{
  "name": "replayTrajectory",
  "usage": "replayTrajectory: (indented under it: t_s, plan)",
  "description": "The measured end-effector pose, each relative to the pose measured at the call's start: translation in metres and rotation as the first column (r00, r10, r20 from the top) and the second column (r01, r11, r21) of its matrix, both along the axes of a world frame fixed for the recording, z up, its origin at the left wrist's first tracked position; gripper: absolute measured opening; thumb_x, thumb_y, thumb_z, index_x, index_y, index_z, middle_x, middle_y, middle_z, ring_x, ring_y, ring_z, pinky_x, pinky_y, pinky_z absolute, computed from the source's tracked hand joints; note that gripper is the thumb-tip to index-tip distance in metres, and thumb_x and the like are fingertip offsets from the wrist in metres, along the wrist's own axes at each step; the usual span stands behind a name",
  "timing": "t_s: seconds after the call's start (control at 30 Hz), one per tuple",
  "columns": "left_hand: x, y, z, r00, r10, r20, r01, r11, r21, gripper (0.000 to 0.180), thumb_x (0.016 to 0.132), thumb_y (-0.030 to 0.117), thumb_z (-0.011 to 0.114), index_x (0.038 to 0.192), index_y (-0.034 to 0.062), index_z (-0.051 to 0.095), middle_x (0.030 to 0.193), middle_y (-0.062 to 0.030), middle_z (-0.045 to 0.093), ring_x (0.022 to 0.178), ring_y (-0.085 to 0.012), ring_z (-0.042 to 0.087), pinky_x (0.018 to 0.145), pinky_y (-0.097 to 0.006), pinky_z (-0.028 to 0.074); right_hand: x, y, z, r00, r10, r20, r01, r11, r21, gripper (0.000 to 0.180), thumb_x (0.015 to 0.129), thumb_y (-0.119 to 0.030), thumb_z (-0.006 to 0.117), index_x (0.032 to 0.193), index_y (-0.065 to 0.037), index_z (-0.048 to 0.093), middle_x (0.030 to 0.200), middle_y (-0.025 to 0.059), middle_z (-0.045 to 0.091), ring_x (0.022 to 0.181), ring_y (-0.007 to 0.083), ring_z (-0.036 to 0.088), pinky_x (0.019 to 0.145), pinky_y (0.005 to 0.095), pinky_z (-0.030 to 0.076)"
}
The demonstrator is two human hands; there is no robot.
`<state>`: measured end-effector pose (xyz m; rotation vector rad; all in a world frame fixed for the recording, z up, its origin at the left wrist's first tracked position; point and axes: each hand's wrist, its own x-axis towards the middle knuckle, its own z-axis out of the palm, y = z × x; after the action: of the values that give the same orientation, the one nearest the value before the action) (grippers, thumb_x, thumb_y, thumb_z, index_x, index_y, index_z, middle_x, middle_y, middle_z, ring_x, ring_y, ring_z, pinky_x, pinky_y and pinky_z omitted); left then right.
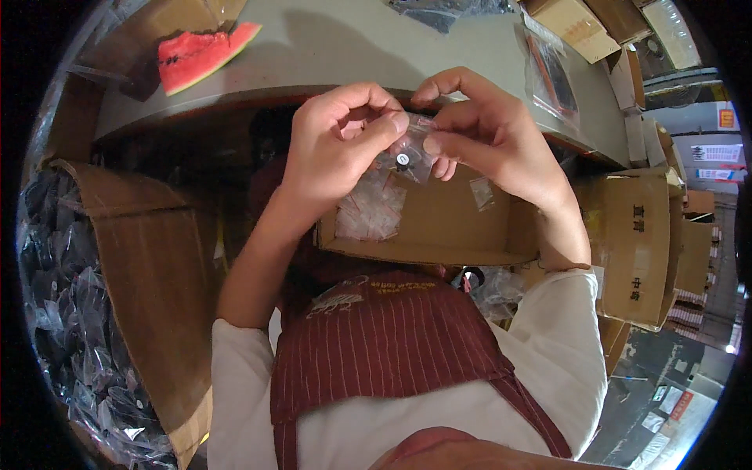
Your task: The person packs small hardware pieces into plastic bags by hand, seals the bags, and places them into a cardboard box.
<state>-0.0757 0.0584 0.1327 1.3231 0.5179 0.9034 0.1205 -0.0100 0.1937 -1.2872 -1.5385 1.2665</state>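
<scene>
Between my two hands is a small clear plastic bag (419, 166), with a small black piece bearing a white round face showing in it. My left hand (333, 145) pinches the bag's upper left side between thumb and forefinger. My right hand (497, 141) grips its upper right side, thumb in front and fingers curled behind. Just below them an open cardboard box (446, 227) sits by my lap. A heap of small clear bags (366, 210) fills its left part, and a lone small bag (482, 193) lies toward its right side.
A grey table (329, 59) lies beyond my hands, with a bitten watermelon slice (202, 61) at its left and a flat bagged item (552, 74) at its right. A large carton (149, 282) of dark plastic-wrapped things stands at left. More cardboard boxes (638, 243) stand at right.
</scene>
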Motion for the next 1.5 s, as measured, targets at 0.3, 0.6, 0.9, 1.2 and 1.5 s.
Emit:
replayTrajectory:
  t_s: [0.3, 0.6, 0.9, 1.2, 1.5]
  plan:
    - [0.003, 0.002, 0.001, 0.999, -0.039, 0.013, 0.041, 0.993, -0.114, 0.014, 0.093, 0.013, 0.069, 0.090, 0.0002, 0.067, 0.074, -0.0036, 0.067, 0.059, -0.0052, 0.055, 0.048, -0.022, 0.040, 0.010, 0.028, -0.001, 0.986, 0.159, -0.056, -0.166, 0.973, -0.158, 0.024, 0.102, -0.020, 0.059, 0.107, 0.002, 0.062, 0.087, 0.0054, 0.067, 0.074, 0.0113, 0.064, 0.061, 0.0259, 0.055]
    - [0.002, 0.012, -0.003, 0.995, -0.087, -0.038, 0.075, 0.966, -0.246, 0.018, 0.093, 0.022, 0.066, 0.089, 0.0049, 0.067, 0.072, 0.0004, 0.062, 0.061, -0.0058, 0.054, 0.047, -0.021, 0.037, 0.011, 0.039, -0.017, 0.979, 0.150, -0.140, -0.181, 0.951, -0.250, 0.029, 0.100, -0.027, 0.061, 0.104, 0.001, 0.064, 0.084, 0.0046, 0.064, 0.068, 0.0124, 0.065, 0.058, 0.0254, 0.055]
    - [0.002, 0.023, -0.022, 0.989, -0.016, 0.148, 0.078, 0.903, -0.423, 0.020, 0.092, 0.021, 0.065, 0.078, 0.0060, 0.063, 0.072, -0.0019, 0.063, 0.062, -0.0090, 0.058, 0.052, -0.026, 0.045, 0.001, 0.056, 0.000, 0.990, 0.045, -0.132, -0.105, 0.864, -0.492, 0.028, 0.099, -0.033, 0.063, 0.090, -0.007, 0.061, 0.060, -0.0038, 0.046, 0.055, 0.0090, 0.057, 0.038, 0.0240, 0.040]
    - [0.040, -0.065, -0.147, 0.597, 0.496, -0.631, 0.294, 0.596, 0.747, 0.035, 0.087, 0.027, 0.068, 0.107, -0.0013, 0.063, 0.093, -0.0185, 0.068, 0.090, -0.0400, 0.065, 0.083, -0.046, 0.051, -0.030, 0.259, 0.098, 0.919, 0.286, -0.271, -0.127, 0.866, 0.483, 0.024, 0.101, -0.025, 0.058, 0.089, -0.005, 0.061, 0.079, 0.0033, 0.061, 0.064, 0.0129, 0.053, 0.063, 0.0266, 0.044]
    - [0.025, -0.043, -0.148, 0.454, 0.014, -0.891, 0.635, 0.696, 0.335, 0.022, 0.073, 0.015, 0.070, 0.092, 0.0045, 0.072, 0.093, -0.0198, 0.071, 0.091, -0.0343, 0.069, 0.075, -0.044, 0.056, -0.054, 0.243, 0.067, 0.940, 0.174, -0.292, -0.073, 0.943, 0.325, 0.019, 0.100, -0.019, 0.058, 0.106, -0.002, 0.065, 0.090, 0.0036, 0.065, 0.072, 0.0117, 0.057, 0.064, 0.0250, 0.045]
